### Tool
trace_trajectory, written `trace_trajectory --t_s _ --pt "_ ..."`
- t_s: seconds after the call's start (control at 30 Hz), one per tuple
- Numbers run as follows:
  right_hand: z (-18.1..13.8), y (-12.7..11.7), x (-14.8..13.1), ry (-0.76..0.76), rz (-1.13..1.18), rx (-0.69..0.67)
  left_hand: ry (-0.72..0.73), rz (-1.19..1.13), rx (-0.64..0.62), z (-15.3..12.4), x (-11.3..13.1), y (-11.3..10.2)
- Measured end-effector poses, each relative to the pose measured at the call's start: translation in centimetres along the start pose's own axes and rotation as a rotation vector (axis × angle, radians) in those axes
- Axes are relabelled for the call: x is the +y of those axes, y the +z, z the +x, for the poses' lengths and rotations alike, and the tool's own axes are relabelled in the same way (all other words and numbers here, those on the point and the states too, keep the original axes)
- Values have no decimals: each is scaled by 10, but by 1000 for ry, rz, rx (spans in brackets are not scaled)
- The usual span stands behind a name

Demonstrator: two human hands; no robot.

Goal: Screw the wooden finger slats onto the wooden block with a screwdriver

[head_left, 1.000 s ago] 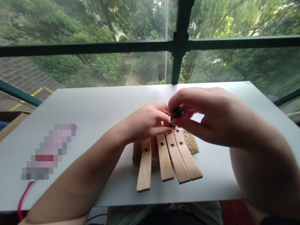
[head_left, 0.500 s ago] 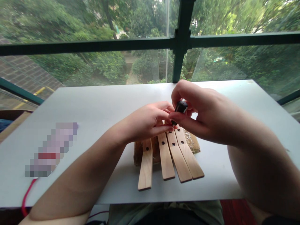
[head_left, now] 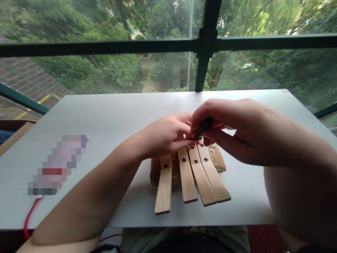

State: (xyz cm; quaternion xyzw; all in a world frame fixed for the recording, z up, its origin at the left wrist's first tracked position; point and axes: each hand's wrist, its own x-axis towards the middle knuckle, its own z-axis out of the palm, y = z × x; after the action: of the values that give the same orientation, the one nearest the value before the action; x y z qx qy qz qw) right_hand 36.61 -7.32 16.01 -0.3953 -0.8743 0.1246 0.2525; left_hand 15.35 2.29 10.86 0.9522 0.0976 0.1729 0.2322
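My right hand (head_left: 231, 128) is closed around a short black screwdriver-like tool (head_left: 205, 125), held at a slant with its narrow end down. That end meets the fingertips of my left hand (head_left: 171, 135), over the upper part of the wooden slats. My left thumb and fingers are pinched together there; what lies between them is hidden. Several pale wooden slats (head_left: 204, 184), each with dark round screw heads or holes, fan out toward me. They rest across a worn brown block (head_left: 218, 158). One slat (head_left: 163, 191) lies apart at the left, partly beneath my left hand.
The white table (head_left: 110, 109) carries everything. At its left lies a long blurred-out object (head_left: 61, 161), with a red cord (head_left: 29, 214) running from it over the front edge. A cardboard box (head_left: 19, 135) stands beyond the left side. Windows with dark green frames (head_left: 105, 47) rise behind.
My right hand has turned and lowered slightly, and the black tool now leans more to the right. My left hand and the slats stay about where they were.
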Motion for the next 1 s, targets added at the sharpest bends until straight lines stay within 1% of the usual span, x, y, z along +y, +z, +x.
trace_trajectory --t_s 0.2,0.4,0.63,0.8,0.9,1.0 --pt "2 0 3 34 -47 57 -11 -9 1 -1 0 1" --pt "3 0 4 58 -35 58 -7 -13 1 0 2 0" --pt "4 4 5 12 -21 89 2 -28 -4 0 3 0" --pt "6 5 3 71 -17 124 -7 -38 -1 0 3 1" --pt "8 9 2 79 -25 119 -4 -22 1 0 2 2" --pt "11 14 4 52 -55 148 20 -1 11 0 1 3"
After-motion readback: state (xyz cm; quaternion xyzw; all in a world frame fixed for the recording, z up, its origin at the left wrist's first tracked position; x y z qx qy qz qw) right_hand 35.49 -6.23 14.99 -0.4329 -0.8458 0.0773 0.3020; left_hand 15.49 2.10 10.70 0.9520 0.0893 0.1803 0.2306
